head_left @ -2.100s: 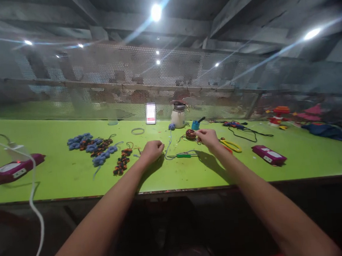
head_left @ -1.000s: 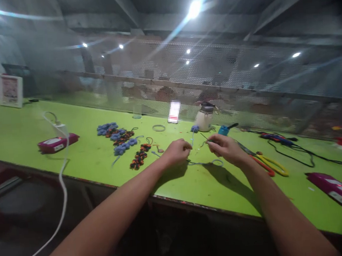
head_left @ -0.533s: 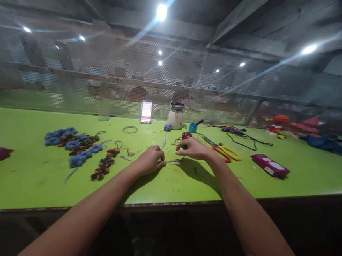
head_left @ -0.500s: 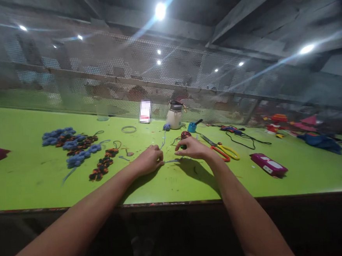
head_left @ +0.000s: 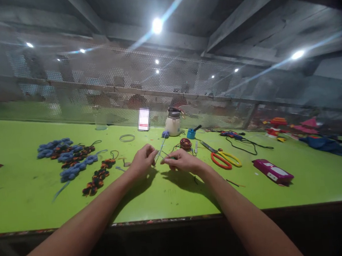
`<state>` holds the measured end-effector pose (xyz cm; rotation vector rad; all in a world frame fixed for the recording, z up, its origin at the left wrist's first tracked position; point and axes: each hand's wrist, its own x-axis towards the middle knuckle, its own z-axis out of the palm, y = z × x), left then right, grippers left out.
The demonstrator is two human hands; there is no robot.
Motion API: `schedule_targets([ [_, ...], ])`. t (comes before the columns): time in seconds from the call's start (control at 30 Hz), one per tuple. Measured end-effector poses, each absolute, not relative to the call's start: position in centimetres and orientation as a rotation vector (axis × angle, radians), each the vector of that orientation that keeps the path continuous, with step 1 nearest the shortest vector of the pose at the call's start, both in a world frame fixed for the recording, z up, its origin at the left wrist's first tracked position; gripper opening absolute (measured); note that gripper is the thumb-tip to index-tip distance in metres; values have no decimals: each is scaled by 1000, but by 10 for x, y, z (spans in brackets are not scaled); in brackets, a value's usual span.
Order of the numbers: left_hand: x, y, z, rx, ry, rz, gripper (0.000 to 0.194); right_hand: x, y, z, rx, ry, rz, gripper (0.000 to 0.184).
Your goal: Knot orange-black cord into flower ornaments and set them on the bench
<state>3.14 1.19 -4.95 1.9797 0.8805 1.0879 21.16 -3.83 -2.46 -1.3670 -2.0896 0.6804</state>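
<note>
My left hand and my right hand meet over the middle of the green table, fingertips almost touching. Both are pinched on a thin pale blue cord that runs away from them to a small blue knot near a white jar. Something green shows under my right fingers; I cannot make out what it is. A small red-and-dark spool sits just behind my right hand.
Blue and orange-black knotted flower chains lie to the left. Scissors with red and yellow handles, a magenta box, a blue cup, black cords and a lit phone stand around. A perforated metal screen backs the table.
My hands have come closer together and lifted slightly off the table, raising the blue cord. The view has steadied after swinging left and back.
</note>
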Motion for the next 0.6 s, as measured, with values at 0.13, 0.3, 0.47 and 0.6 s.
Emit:
schedule_targets([
  [0.13,22,14,-45,2128,968,1134,28,235,-40,-13,-1439,-1991,559,24],
  [0.3,20,17,-46,2313,1085,1099,32,264,-49,7,-1471,-1752,450,26],
  [0.47,18,18,-44,2198,1210,1435,35,263,-58,12,-1256,-1553,720,32],
  [0.6,7,23,-39,2025,1334,1805,34,261,-55,6,-1185,-1601,822,29],
])
